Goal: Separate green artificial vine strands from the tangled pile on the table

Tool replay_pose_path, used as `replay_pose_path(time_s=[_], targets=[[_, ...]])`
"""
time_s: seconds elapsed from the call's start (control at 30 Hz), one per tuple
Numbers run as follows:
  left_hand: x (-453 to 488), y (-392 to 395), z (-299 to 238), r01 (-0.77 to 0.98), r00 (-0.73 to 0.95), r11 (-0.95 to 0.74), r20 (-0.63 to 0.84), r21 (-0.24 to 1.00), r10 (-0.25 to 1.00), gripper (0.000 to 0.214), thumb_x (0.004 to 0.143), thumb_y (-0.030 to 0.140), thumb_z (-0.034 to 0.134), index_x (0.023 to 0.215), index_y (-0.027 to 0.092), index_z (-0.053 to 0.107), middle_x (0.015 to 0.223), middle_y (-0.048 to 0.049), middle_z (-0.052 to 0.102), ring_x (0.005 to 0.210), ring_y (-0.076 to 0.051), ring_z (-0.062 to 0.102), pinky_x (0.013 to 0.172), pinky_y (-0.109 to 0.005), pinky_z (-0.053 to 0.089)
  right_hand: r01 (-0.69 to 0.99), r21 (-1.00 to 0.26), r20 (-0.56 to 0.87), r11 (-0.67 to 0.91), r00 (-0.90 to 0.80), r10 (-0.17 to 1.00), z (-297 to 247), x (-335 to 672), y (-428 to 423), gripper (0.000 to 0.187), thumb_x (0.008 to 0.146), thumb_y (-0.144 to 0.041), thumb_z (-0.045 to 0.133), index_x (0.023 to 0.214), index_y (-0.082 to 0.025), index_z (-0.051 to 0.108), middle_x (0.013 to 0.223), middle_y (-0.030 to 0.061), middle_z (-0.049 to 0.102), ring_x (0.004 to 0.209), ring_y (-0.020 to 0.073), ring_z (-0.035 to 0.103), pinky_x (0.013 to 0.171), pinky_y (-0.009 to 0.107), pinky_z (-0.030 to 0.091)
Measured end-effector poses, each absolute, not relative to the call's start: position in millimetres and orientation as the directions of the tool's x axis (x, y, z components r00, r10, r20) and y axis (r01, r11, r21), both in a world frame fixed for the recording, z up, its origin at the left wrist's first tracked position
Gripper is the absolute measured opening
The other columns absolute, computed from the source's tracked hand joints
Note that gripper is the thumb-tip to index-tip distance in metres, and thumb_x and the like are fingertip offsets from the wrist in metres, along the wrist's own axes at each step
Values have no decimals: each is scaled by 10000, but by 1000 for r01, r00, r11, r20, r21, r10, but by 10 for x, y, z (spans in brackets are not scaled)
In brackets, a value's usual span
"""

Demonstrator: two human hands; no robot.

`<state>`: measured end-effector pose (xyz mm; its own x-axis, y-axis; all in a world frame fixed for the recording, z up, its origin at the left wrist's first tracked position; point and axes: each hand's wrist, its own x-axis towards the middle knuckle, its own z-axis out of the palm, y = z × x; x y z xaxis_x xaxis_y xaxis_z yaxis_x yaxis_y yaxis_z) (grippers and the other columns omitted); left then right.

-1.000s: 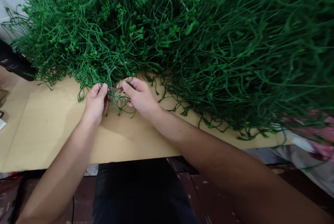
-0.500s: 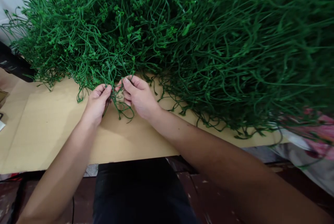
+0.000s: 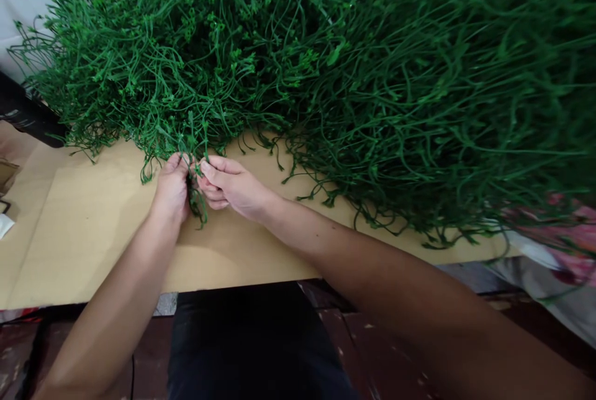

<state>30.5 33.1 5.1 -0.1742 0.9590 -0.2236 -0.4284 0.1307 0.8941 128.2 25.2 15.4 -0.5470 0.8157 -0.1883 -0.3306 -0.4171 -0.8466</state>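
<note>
Working from a distance, I look down on two bare hands that meet at the near edge of a large green heap point(image 3: 288, 71), a tangle of long curly stems with small budded tips. My left hand point(image 3: 171, 187) sits on the left side of a small bunch point(image 3: 197, 204) of these stems, its fingers curled narrowly on it (the fingertips are partly hidden by the greenery, so I cannot tell how firm the hold is). My right hand point(image 3: 228, 182) comes in from the other side, thumb and forefinger pinched together on a thin stem, the other fingers folded in beneath. The bunch is between the two hands, just in front of the heap, with its loose ends hanging down toward me over the tan cardboard point(image 3: 102, 232) and its upper part running into the tangle. The heap rests on the far part of that cardboard and spreads well off to the right, where the stems blur and reach a pink cloth-like thing point(image 3: 580, 226). To the left, a black bottle-like object point(image 3: 30, 111) lies tilted beside the heap. Below the near edge I see dark trousers point(image 3: 254, 344) and a brown floor point(image 3: 149, 350).
</note>
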Motion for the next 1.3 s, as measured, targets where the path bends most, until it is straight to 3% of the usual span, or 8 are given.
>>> replay_pose_path(time_s=[0.17,0.33,0.5,0.6,0.77,0.9,1.07,1.3], targets=[[232,367,88,-404,-231,140,-249,904,941,190,802,72,485,637,158,450,502,70,436,408,-21,385,410,-120,310,-234,-881,-177,-411,-644,745,183,1300,92,242,938,-190,327,697,-187,304,459,-122,285,330,2,178,353,141,156],[-29,434,118,-425,-240,141,-262,894,935,189,851,121,431,668,169,434,464,81,373,370,-27,325,383,-134,255,-75,-993,19,-92,-867,499,148,1393,-230,282,864,-287,493,644,-150,382,575,-65,333,516,22,302,494,170,290],[-10,400,64,-234,-69,145,-165,961,984,159,717,201,666,658,146,528,591,39,555,492,-38,470,470,-146,356,-308,-944,66,-118,-528,847,133,1573,5,337,851,-482,473,726,-182,384,570,-75,312,437,18,222,391,176,187],[71,374,60,-150,22,172,-170,974,985,202,658,225,721,624,148,538,580,45,559,485,-39,452,470,-159,338,-297,-952,31,-66,-311,950,132,1643,178,353,779,-502,570,764,-183,418,536,-93,285,413,11,216,381,175,180],[131,328,102,-103,123,163,-150,981,981,165,652,212,728,625,148,579,546,56,523,490,-41,428,465,-162,312,-137,-990,-3,-31,-198,980,46,1515,232,457,555,-390,779,791,-154,467,617,-62,464,515,27,409,457,177,325],[146,299,104,-104,96,143,-133,984,986,190,700,209,694,582,147,559,527,52,504,452,-39,372,439,-172,282,-169,-985,56,25,-182,982,-9,1457,258,324,652,-373,709,726,-154,482,657,-30,514,599,52,462,541,193,395],[171,318,46,-151,-7,185,-188,971,982,190,777,230,627,620,153,554,580,33,533,459,-50,418,461,-176,323,-248,-967,101,49,-202,974,3,1508,245,216,818,-323,549,684,-163,493,554,-49,365,519,43,355,444,176,263],[273,327,16,-258,-51,163,-182,952,982,224,818,142,541,596,149,512,539,41,506,477,-54,436,507,-158,363,-286,-958,72,-26,-324,943,9,1477,187,289,833,-387,528,655,-172,452,477,-87,234,414,29,188,389,197,148]])
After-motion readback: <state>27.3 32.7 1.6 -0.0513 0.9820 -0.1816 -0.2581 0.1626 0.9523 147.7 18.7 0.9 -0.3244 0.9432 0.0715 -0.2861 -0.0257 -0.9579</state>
